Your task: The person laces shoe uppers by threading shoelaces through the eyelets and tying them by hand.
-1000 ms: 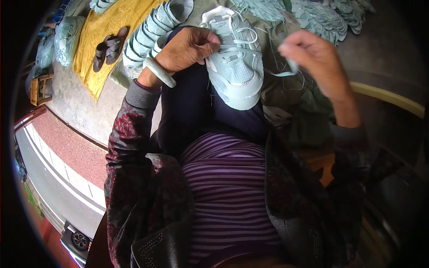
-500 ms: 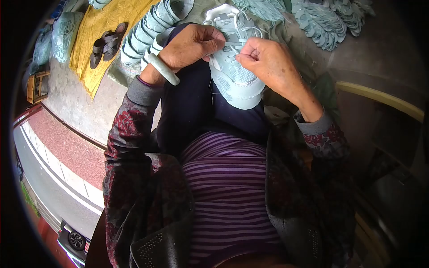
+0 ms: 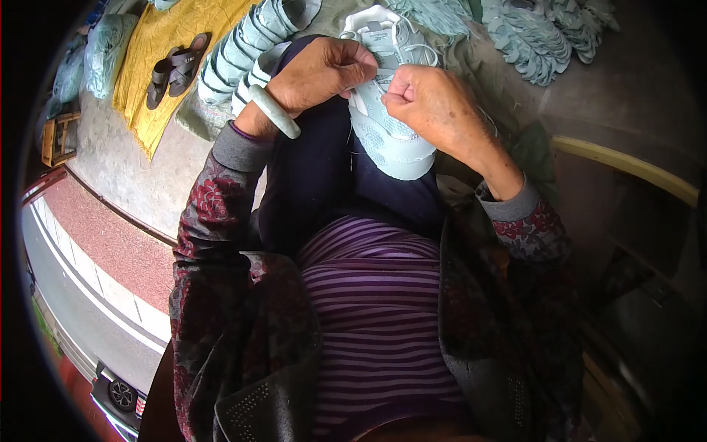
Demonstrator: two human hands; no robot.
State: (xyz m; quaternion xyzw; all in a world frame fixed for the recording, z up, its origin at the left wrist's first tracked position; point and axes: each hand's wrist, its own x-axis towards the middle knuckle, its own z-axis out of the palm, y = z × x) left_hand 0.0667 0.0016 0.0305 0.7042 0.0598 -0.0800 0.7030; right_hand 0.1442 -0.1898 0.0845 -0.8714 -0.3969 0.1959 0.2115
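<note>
At twelve o'clock, the pale shoe rests on the lap, left hand pinched at eleven, right hand nearly closed at one, anything gripped indiscernible; uneven tugging could twist the lacing.

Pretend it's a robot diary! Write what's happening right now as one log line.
left hand: pinched at edge of pale shoe | right hand: fingers closed over laces | shoe: over lap | sandals: on yellow cloth
</note>
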